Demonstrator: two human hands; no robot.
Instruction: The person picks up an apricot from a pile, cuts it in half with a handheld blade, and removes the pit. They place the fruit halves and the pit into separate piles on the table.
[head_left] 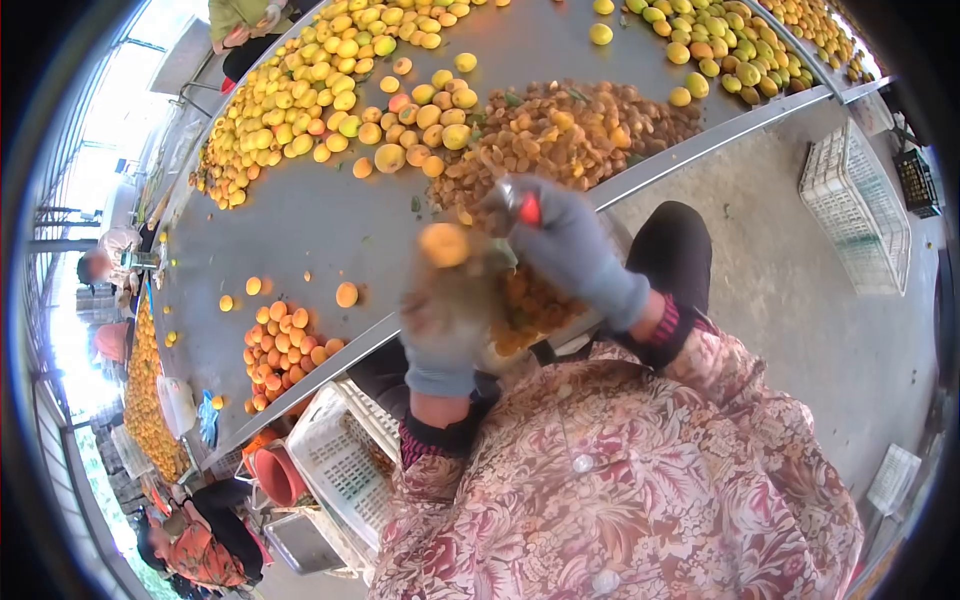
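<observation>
My left hand (440, 315), in a grey glove and smeared by motion, has an apricot (443, 245) at its fingertips. Close beside it, my right hand (575, 245), also gloved in grey, is closed around a small tool with a red handle (528, 208); its working end is blurred. Below and between the hands, a container of orange-brown fruit pieces (535, 310) sits at my lap, partly covered by them. Just beyond the hands, a heap of brown apricot stones or pieces (570, 135) lies on the metal table (310, 215).
Yellow apricots (300, 100) are heaped at the far left, greener ones (735, 45) at the far right. Riper orange apricots (285, 350) lie near the table edge. White crates (855, 205) and a red bucket (278, 475) stand on the floor. Other people (205, 545) are at left.
</observation>
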